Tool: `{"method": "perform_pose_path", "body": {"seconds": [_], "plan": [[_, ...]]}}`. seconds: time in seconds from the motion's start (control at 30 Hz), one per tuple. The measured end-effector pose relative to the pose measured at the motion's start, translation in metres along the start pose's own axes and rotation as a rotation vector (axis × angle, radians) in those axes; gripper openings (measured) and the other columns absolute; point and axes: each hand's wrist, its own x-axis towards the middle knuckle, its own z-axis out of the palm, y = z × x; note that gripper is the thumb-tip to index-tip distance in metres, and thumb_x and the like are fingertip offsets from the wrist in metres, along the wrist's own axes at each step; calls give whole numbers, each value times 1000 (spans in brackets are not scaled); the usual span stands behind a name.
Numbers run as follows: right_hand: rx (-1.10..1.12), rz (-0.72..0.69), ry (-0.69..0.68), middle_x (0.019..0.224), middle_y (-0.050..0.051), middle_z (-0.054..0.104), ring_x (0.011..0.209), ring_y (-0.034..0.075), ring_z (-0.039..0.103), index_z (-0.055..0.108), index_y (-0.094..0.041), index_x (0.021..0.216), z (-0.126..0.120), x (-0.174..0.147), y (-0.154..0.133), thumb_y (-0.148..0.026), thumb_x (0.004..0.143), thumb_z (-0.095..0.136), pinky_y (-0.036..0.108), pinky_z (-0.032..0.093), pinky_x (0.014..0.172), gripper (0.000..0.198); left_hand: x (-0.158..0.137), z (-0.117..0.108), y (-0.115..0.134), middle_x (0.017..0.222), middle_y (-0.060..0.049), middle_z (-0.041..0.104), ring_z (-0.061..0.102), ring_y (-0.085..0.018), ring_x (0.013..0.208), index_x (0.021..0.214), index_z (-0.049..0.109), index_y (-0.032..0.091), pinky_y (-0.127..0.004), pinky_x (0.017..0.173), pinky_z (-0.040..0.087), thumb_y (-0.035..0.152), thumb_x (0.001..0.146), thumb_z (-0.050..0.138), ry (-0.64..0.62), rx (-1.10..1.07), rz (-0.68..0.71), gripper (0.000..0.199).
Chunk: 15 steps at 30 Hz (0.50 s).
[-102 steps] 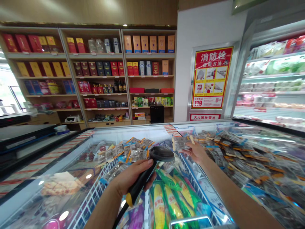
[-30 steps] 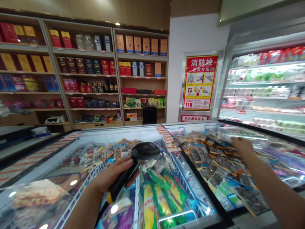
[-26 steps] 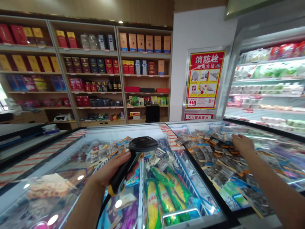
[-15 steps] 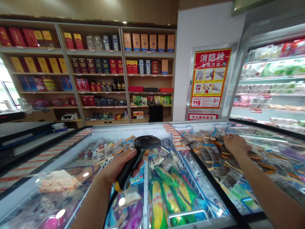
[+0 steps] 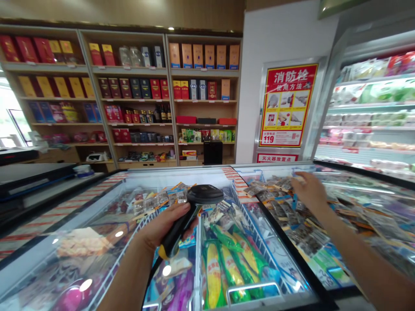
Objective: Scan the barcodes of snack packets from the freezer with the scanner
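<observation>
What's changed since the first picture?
The right hand has moved right, from beside the striped strip to over the packet pile; the packet then at its fingers isn't visibly held now. Whether it touches another is unclear. The scanner has shifted slightly left. Unchanged: the left hand grips the scanner, and the corn packs lie in their basket.

Smooth black plastic scanner (image 5: 205,193)

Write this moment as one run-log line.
left hand: holds black scanner | right hand: at packet pile, contact unclear | nearby: yellow corn in green packaging
</observation>
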Motion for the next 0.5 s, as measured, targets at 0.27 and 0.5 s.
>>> {"method": "perform_pose_path", "body": {"seconds": [0.27, 0.5], "plan": [[467, -393, -636, 82, 6, 63, 83, 22, 55, 62, -18, 70, 110, -75, -171, -25, 72, 49, 31, 38, 78, 15, -2, -4, 1, 59, -3, 54, 48, -8, 43, 74, 48, 12, -17, 38, 35, 49, 65, 55, 37, -27, -4, 40], [415, -435, -723, 96, 3, 61, 101, 20, 48, 61, -23, 88, 133, -92, -188, -25, 74, 47, 28, 36, 83, 19, -1, -5, 1, 61, -2, 54, 48, -8, 43, 78, 47, 13, -17, 38, 34, 47, 67, 54, 6, -59, 17, 37]]}}
